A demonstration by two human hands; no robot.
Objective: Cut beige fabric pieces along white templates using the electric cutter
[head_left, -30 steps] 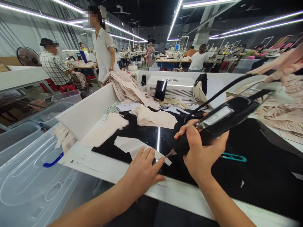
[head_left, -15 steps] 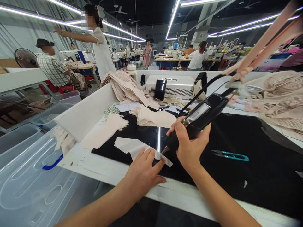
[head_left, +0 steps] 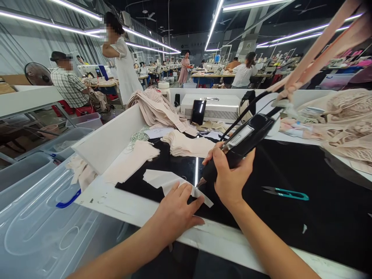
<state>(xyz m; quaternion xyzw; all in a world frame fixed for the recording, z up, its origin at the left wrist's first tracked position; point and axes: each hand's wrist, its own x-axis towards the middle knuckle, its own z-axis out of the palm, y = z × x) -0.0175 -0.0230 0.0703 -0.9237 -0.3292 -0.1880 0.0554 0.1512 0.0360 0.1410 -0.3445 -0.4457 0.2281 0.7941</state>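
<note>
My left hand (head_left: 180,205) lies with its fingers spread over a pale fabric piece (head_left: 158,179), pressing it onto the black work surface. Wrapped round a black corded hand tool (head_left: 238,141) is my right hand (head_left: 231,180), with the tool tilted down to the left. Its narrow metal tip meets the upper edge of the pale piece, just beyond my left fingertips. A pink cloth tie and a cord hold the tool's back end from above. Teal thread snips (head_left: 286,193) rest to the right of my right hand.
Stacks of cream fabric pieces (head_left: 188,144) lie behind the hands. A phone (head_left: 198,111) leans against a white vented box (head_left: 210,106). Beige fabric (head_left: 343,116) is heaped at the right. Clear plastic bins (head_left: 35,228) stand left of the table; people work at sewing machines beyond.
The view has shifted slightly. My right hand and the tool have moved a little to the left, the tip still on the fabric. A standing person in white has drawn in an outstretched arm.
</note>
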